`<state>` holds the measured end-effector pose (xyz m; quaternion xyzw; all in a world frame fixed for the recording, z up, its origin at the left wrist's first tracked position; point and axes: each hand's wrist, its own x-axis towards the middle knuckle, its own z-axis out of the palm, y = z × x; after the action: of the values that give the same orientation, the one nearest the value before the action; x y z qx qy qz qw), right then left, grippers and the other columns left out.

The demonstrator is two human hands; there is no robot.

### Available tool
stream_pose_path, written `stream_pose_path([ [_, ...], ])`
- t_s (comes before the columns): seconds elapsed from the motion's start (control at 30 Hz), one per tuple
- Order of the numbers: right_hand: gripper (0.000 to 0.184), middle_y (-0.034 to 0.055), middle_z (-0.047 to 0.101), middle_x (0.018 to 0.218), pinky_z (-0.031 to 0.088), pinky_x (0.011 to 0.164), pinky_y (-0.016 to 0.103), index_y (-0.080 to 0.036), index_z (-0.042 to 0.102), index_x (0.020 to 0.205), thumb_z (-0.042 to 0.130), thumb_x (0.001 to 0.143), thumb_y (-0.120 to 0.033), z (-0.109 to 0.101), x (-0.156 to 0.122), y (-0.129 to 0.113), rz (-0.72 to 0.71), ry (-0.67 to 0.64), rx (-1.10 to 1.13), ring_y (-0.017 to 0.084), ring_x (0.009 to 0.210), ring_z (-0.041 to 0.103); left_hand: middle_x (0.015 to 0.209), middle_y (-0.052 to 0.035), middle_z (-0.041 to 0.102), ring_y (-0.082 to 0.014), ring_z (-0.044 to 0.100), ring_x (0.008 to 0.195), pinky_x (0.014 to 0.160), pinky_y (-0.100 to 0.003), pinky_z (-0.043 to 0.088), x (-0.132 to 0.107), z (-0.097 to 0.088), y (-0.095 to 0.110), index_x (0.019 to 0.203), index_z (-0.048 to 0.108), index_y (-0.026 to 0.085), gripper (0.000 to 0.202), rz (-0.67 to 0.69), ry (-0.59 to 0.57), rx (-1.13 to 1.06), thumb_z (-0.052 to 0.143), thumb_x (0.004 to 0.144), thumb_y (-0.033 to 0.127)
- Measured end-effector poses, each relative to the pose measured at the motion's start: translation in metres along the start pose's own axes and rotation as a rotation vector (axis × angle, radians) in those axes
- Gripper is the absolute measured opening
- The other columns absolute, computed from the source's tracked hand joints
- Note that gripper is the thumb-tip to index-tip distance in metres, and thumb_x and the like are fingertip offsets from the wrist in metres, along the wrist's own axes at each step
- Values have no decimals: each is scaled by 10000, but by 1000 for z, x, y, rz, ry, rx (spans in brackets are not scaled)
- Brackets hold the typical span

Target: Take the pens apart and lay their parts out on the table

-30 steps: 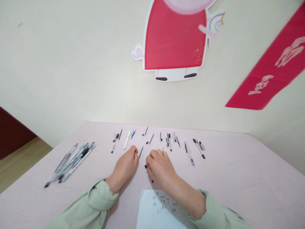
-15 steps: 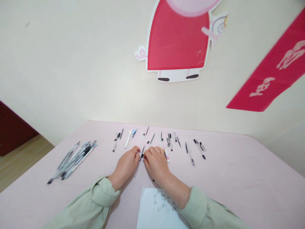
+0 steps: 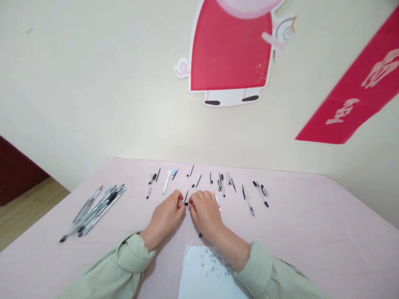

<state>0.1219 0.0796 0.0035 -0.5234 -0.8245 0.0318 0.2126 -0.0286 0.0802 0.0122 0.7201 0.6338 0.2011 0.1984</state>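
My left hand (image 3: 167, 214) is closed, thumb and fingers pinched together over the middle of the table. Just to its right my right hand (image 3: 205, 212) curls with its fingers bent down. The fingertips almost meet, and whatever they grip is hidden. In the narrow gap between them a thin dark pen refill (image 3: 186, 195) lies on the table, with a small black pen part (image 3: 186, 204) at its near end. A white and pink pen piece (image 3: 218, 202) shows from behind my right hand. Under my right wrist is a small black piece (image 3: 200, 235).
Pen barrels (image 3: 223, 189), caps and refills (image 3: 198, 180) are spread in small groups along the far side. A white pen (image 3: 166, 182) lies among them. A pile of pens (image 3: 99, 209) is at the left. Written paper (image 3: 199, 274) lies near me on the pink tabletop (image 3: 299, 236).
My left hand has shifted slightly right, closer to my right hand. A clear strip that showed below my left hand is now out of sight.
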Motion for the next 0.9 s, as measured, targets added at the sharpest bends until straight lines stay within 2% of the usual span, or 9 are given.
stream_pose_path([
  [0.27, 61, 31, 608, 943, 313, 944, 358, -221, 600, 890, 557, 897, -179, -2, -1, -2, -90, -10, 49, 198, 943, 506, 701, 27, 547, -153, 535, 638, 591, -252, 328, 0, 3, -5, 876, 483, 226, 61, 11, -2, 11, 445, 840, 194],
  [0.57, 78, 33, 627, 924, 328, 921, 369, -213, 614, 888, 570, 890, -149, -7, -2, 4, -39, 35, 128, 208, 949, 515, 751, -4, 581, -166, 567, 702, 655, -267, 385, -1, 2, -9, 861, 465, 217, 112, 51, 64, -51, 385, 847, 141],
  [0.7, 76, 39, 634, 912, 332, 918, 385, -208, 620, 866, 573, 889, -153, -7, -3, 6, -28, 46, 159, 221, 948, 520, 790, -8, 603, -170, 578, 709, 636, -274, 382, -15, -17, -23, 912, 497, 221, 126, -17, 85, 100, 373, 893, 216],
  [0.77, 79, 42, 634, 901, 333, 915, 392, -212, 623, 856, 573, 892, -164, -4, -3, 6, -36, 58, 167, 223, 936, 522, 848, -31, 622, -189, 588, 741, 649, -296, 381, -23, -33, -39, 937, 524, 213, 167, -59, 122, 290, 362, 908, 244],
  [0.9, 78, 40, 635, 908, 333, 918, 391, -220, 627, 853, 575, 892, -176, -2, -3, 5, -64, 68, 161, 217, 928, 526, 976, -113, 628, -267, 596, 885, 763, -376, 391, -35, -72, -80, 1001, 574, 159, 281, -45, 225, 665, 321, 930, 258],
])
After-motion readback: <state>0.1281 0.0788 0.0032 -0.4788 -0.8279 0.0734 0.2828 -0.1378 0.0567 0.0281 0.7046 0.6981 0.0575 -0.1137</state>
